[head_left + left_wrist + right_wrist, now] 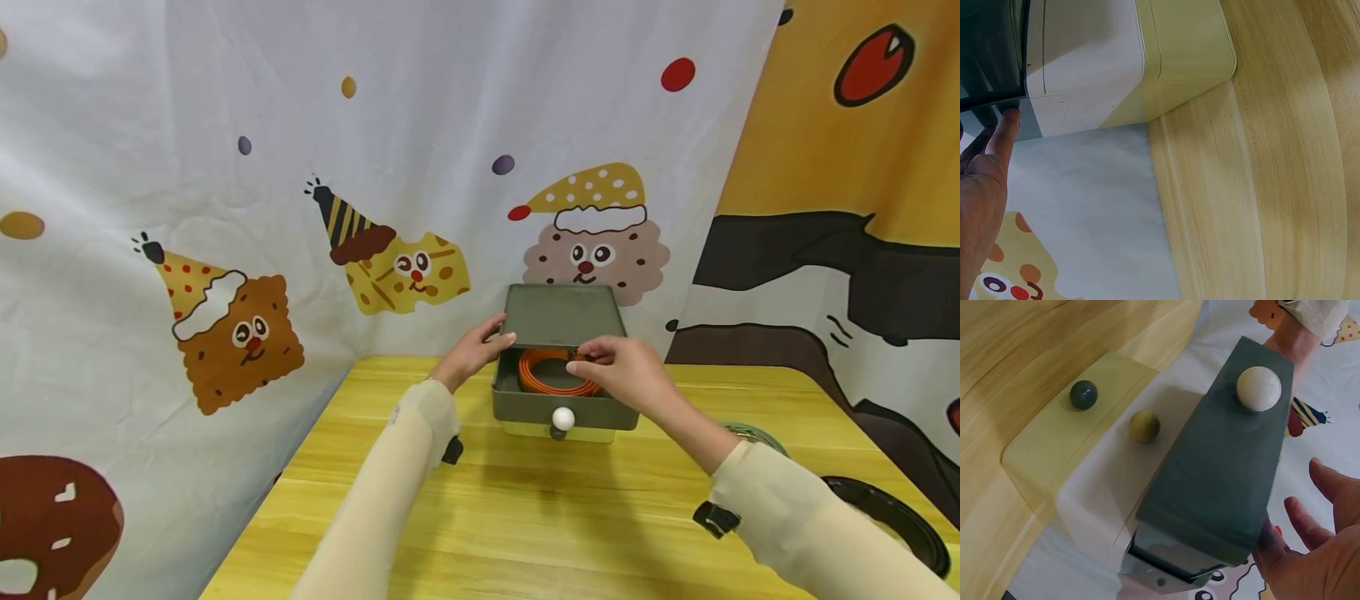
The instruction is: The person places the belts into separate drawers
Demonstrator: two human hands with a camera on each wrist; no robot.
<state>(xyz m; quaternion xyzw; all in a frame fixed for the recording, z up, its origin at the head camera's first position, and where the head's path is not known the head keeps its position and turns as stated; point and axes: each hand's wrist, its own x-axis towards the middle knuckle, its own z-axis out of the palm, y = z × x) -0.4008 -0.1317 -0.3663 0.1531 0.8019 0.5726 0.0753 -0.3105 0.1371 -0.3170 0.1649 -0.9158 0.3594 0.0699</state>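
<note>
A small chest of stacked drawers (pixel 1107 481) stands on the table, its dark green top drawer (pixel 551 408) pulled out toward me. In this drawer lies an orange coil (pixel 558 390) of cord-like strands, partly under the chest's flat top (pixel 564 315). My left hand (pixel 476 354) touches the chest's left side near the top, fingers extended in the left wrist view. Over the drawer's right side is my right hand (pixel 622 367), its thumb above the coil. The right wrist view shows thumb and fingers spread apart, with one fingertip hidden behind the drawer wall.
White, yellowish and dark green round knobs mark the drawer fronts. On the right of the wooden table (pixel 465 525) are a green-rimmed dish (pixel 772 440) and a black round tray (pixel 933 533), partly behind my right sleeve. A cartoon-printed curtain (pixel 420 125) hangs behind.
</note>
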